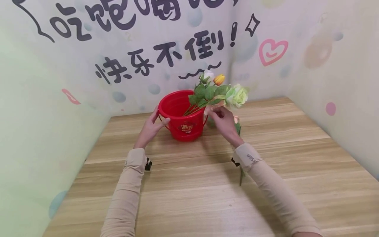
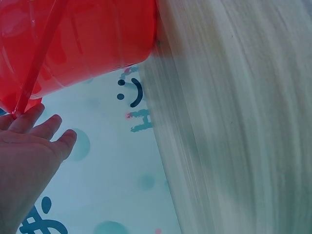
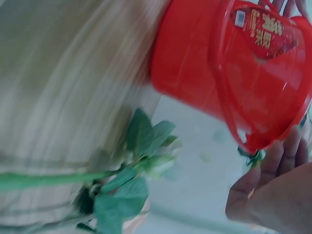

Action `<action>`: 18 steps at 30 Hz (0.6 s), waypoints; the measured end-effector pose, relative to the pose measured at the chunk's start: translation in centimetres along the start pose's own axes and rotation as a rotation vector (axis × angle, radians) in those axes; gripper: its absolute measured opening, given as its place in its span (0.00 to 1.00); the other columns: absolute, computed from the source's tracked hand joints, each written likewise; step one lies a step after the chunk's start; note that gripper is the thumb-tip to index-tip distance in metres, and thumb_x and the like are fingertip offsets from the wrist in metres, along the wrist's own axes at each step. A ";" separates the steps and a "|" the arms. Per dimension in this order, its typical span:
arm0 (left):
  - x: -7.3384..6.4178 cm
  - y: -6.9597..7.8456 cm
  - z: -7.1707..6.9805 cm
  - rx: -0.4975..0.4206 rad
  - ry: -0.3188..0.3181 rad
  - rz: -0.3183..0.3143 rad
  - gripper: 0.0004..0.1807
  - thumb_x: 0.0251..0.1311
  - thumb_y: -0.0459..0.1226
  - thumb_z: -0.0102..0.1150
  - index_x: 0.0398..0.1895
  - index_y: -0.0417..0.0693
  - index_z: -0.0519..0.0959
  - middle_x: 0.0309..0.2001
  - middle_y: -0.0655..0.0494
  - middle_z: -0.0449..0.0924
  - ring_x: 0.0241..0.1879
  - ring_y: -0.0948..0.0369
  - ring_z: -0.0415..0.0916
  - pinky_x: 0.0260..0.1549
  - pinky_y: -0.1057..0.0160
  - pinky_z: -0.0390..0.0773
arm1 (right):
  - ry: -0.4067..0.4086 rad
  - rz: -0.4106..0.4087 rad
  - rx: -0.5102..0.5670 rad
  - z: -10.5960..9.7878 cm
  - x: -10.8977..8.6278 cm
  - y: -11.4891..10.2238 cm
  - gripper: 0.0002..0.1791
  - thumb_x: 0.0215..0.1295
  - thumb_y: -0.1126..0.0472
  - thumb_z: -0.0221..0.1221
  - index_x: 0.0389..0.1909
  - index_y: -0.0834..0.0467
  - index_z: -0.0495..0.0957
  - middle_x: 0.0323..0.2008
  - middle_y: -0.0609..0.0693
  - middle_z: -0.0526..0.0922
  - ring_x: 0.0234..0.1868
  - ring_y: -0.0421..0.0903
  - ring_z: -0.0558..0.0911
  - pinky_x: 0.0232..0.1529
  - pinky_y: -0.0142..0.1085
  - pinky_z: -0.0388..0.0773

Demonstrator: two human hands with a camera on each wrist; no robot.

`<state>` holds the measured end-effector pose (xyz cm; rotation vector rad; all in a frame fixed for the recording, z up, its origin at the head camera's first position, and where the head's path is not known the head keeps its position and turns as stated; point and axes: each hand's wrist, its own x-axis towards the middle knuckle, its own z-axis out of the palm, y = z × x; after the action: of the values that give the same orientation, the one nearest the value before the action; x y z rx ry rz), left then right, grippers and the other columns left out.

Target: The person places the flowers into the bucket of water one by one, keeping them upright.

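A red bucket [image 1: 185, 126] stands upright on the wooden table near the back wall. Artificial flowers lean over its right rim: a pale green rose [image 1: 237, 95], a yellow-orange tulip [image 1: 219, 80] and a white flower [image 1: 208, 75]. The left hand [image 1: 151, 130] touches the bucket's left side at the rim, its thumb in front and its extended fingers beside the handle [image 2: 36, 58]. The right hand [image 1: 223, 123] has its fingertips at the right rim, just below the leaning blooms. In the right wrist view its fingers [image 3: 273, 158] look loosely bent and touch the rim.
More flowers lie on the table by the right forearm; one green stem [image 1: 240, 177] shows beyond the sleeve, and leaves [image 3: 122, 200] appear in the right wrist view. A printed wall [image 1: 165, 77] stands close behind the bucket. Side walls flank the wooden table [image 1: 183, 197].
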<state>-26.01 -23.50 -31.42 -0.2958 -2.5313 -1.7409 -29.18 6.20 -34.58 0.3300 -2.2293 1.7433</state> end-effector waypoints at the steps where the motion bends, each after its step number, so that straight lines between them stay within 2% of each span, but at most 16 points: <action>1: 0.0 0.0 0.0 -0.002 -0.001 0.000 0.45 0.73 0.40 0.60 0.84 0.44 0.46 0.83 0.48 0.45 0.81 0.50 0.43 0.74 0.47 0.57 | -0.002 -0.010 0.006 -0.3 -0.1 0.2 0.14 0.73 0.56 0.61 0.45 0.65 0.81 0.37 0.56 0.83 0.37 0.46 0.77 0.37 0.33 0.73; 5: -0.1 0.1 0.0 -0.005 -0.002 0.001 0.45 0.73 0.40 0.60 0.84 0.43 0.46 0.83 0.47 0.45 0.81 0.50 0.43 0.74 0.46 0.57 | -0.011 -0.053 0.019 -1.6 -0.1 1.1 0.11 0.73 0.63 0.59 0.41 0.70 0.81 0.32 0.60 0.83 0.32 0.43 0.78 0.34 0.29 0.73; 8: -0.2 0.1 0.0 -0.001 -0.005 0.003 0.45 0.73 0.40 0.60 0.84 0.43 0.46 0.83 0.47 0.45 0.81 0.49 0.43 0.74 0.44 0.56 | -0.028 -0.040 0.028 -2.8 0.0 1.8 0.12 0.74 0.65 0.58 0.41 0.73 0.81 0.33 0.64 0.84 0.31 0.39 0.79 0.35 0.28 0.74; 11: -0.1 0.1 0.0 0.004 -0.007 0.006 0.45 0.73 0.41 0.60 0.84 0.45 0.46 0.83 0.47 0.45 0.81 0.49 0.43 0.74 0.44 0.55 | -0.051 0.023 0.038 -4.2 0.0 2.3 0.14 0.76 0.64 0.55 0.44 0.74 0.80 0.35 0.62 0.84 0.33 0.37 0.81 0.41 0.32 0.77; 14: 0.0 0.0 0.0 0.004 -0.006 0.005 0.45 0.73 0.41 0.60 0.84 0.45 0.46 0.83 0.48 0.45 0.81 0.49 0.43 0.75 0.44 0.55 | -0.059 0.097 0.039 -5.5 0.0 2.8 0.16 0.77 0.62 0.54 0.49 0.75 0.78 0.40 0.61 0.85 0.38 0.42 0.83 0.49 0.38 0.80; 18: 0.0 -0.1 0.0 -0.001 -0.005 0.013 0.45 0.73 0.41 0.61 0.84 0.44 0.47 0.83 0.47 0.45 0.81 0.49 0.43 0.75 0.44 0.54 | -0.049 0.175 0.008 -7.1 0.0 3.5 0.17 0.77 0.62 0.54 0.51 0.74 0.77 0.44 0.63 0.83 0.43 0.49 0.83 0.51 0.41 0.80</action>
<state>-26.04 -23.49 -31.47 -0.3167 -2.5262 -1.7383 -29.77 13.90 -36.15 0.1855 -2.3496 1.8494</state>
